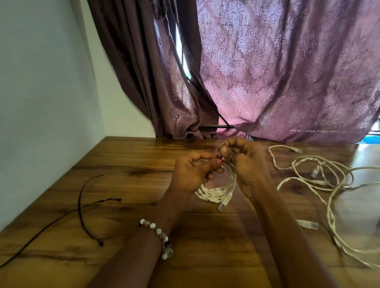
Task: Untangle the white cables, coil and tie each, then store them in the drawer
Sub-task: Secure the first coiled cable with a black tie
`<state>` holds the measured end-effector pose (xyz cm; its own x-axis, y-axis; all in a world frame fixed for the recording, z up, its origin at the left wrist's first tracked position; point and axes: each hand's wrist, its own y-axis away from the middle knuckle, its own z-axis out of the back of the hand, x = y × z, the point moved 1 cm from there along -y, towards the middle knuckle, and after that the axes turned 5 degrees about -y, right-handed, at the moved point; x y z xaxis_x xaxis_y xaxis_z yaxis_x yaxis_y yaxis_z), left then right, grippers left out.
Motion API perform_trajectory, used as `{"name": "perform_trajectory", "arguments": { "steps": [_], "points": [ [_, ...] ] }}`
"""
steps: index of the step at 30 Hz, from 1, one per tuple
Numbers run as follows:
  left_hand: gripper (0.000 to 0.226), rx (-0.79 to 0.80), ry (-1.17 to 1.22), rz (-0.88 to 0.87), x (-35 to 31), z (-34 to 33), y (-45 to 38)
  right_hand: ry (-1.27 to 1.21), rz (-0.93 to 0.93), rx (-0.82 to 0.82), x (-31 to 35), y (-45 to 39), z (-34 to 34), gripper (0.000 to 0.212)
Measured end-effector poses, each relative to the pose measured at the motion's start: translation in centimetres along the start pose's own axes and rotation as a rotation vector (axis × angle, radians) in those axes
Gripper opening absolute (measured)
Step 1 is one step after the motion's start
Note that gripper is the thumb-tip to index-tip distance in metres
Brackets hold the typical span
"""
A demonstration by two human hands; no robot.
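Both hands, the left (193, 170) and the right (242, 160), close on one coil (217, 190) above the table (123, 162), apparently fastening a dark tie (224, 144). The other cables (322, 179) lie loose and tangled to the right, untied. Two ties (85, 203) wait at left. No drawer is visible; the fingers hide the knot.

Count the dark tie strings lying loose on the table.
2: a long dark string running toward the left edge, and a curved one crossing it. A third may be pinched between the hands, barely visible.
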<state>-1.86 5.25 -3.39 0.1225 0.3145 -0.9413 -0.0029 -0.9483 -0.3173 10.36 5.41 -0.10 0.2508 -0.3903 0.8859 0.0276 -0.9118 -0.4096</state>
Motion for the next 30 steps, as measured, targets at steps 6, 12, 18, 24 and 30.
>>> {"name": "perform_trajectory", "arguments": {
  "steps": [6,12,18,24,30],
  "points": [
    [0.01,0.026,0.04,0.049,-0.2,0.0,-0.1,-0.005,0.01,-0.055,0.5,0.2,-0.1,0.031],
    [0.011,0.045,-0.147,-0.048,-0.2,-0.6,-0.2,-0.066,-0.093,-0.132,1.2,0.5,0.1,0.029],
    [0.015,0.038,-0.049,-0.017,0.1,-0.6,-0.3,-0.038,-0.109,-0.129,1.3,0.5,0.3,0.026],
    [0.022,0.047,-0.127,-0.068,-0.6,0.0,0.3,0.086,-0.095,-0.052,1.4,0.6,0.6,0.015],
    [0.015,0.029,-0.129,-0.099,-0.7,-0.3,0.3,0.0,-0.093,-0.064,1.5,0.5,0.5,0.018]
  ]
}}
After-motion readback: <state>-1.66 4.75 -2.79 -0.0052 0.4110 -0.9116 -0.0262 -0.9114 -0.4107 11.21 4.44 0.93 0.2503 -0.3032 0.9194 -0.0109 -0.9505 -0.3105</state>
